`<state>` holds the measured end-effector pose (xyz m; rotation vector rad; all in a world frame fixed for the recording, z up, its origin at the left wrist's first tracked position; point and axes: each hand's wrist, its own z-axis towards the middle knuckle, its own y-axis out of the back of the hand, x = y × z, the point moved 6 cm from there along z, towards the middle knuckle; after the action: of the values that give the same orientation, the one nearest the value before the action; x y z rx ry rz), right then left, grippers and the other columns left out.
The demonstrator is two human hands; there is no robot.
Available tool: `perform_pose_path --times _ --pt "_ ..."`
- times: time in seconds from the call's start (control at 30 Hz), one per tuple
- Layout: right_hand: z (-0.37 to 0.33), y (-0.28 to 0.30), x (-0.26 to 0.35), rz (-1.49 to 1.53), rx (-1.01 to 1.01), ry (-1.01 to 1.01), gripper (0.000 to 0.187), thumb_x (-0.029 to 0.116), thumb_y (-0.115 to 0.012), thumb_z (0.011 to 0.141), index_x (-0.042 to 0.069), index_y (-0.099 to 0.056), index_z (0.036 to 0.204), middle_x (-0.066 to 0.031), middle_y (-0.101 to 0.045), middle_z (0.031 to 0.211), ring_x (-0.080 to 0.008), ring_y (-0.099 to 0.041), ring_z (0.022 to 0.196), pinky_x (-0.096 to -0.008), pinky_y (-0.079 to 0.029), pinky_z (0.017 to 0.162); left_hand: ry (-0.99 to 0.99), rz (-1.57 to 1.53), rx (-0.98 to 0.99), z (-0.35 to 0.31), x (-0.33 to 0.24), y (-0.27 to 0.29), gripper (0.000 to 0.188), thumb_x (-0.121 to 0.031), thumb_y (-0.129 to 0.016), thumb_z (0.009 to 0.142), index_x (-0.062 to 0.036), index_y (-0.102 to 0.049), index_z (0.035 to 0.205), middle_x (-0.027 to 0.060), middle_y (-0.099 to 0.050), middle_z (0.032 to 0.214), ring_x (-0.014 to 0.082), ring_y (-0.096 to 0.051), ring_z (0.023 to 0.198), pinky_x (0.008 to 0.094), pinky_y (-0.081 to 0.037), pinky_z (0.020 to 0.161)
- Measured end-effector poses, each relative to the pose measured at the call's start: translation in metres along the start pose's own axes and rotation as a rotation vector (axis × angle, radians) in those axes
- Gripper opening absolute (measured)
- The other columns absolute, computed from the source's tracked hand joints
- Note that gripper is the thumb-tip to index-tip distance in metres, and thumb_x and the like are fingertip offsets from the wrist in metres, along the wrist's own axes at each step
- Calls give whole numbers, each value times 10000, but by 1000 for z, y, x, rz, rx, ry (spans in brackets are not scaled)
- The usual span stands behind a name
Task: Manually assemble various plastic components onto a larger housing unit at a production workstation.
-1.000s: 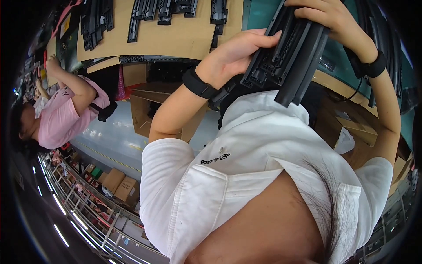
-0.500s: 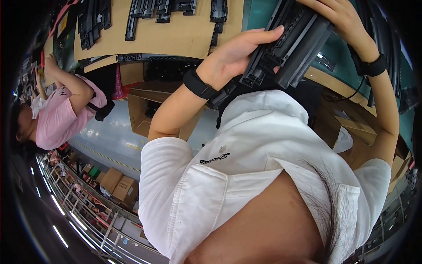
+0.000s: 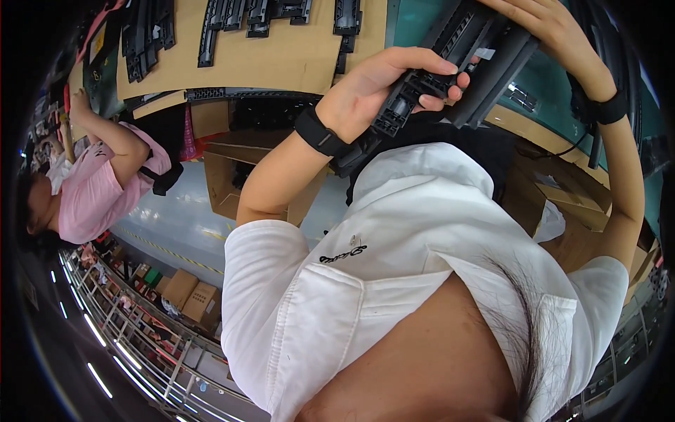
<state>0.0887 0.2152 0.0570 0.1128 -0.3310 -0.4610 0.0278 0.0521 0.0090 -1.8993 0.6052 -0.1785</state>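
Observation:
My left hand [image 3: 376, 88] is closed round the near end of a long black plastic piece [image 3: 396, 111], its fingertips curled over the right side. This piece has ribs and small openings along it. Right beside it lies another long, smoother black plastic piece [image 3: 500, 81]. A small whitish patch [image 3: 484, 53] shows between the two. Across the far end of the smoother piece my right hand [image 3: 545, 24] is bent, holding it from above; its fingertips are partly cut off by the upper edge. Both pieces are held tilted above the green work surface [image 3: 545, 74].
Several black plastic parts [image 3: 232, 14] lie on a brown cardboard sheet [image 3: 281, 63] at the far left. More long black strips [image 3: 622, 70] are at the right. Open cardboard boxes [image 3: 228, 179] stand below the table edge. A person in pink [image 3: 105, 176] works at the left.
My left fingers have curled round the ribbed piece, where the thumb lay stretched out before. A whitish patch has come into view between the pieces. My right hand has shifted slightly.

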Motion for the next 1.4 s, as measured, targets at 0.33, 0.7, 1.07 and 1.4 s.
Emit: perform_pose_path --times 0.33,0.7,1.07,1.4 --pt "53 -14 14 -758 1228 -580 530 -21 -567 712 3 -512 1238 -155 -537 1246 -284 -496 1163 -391 -368 1013 -188 447 -126 3 -4 -1 228 -167 -677 824 -14 -598 973 88 -633 836 110 -575 670 213 -437 506" --pt "46 -10 -7 -696 1277 -713 675 -80 -569 630 29 -472 1289 -141 -511 1291 -284 -462 1215 -387 -348 1044 -110 434 -65 1 -9 1 308 -191 -658 841 21 -584 1052 132 -650 886 146 -621 696 215 -462 497" --pt "42 -19 -22 -828 1398 -639 717 -73 -567 680 110 -407 1355 -102 -428 1381 -269 -387 1287 -419 -285 1088 -121 388 -99 12 2 -4 379 -194 -586 882 48 -527 1167 196 -621 1061 196 -634 832 263 -535 733" --pt "33 3 -16 -895 1003 -580 639 16 -591 731 99 -422 1342 -112 -402 1398 -262 -329 1326 -422 -257 1102 -114 327 -43 20 -2 -17 250 -130 -655 823 31 -601 1007 140 -646 916 190 -635 782 259 -526 640"
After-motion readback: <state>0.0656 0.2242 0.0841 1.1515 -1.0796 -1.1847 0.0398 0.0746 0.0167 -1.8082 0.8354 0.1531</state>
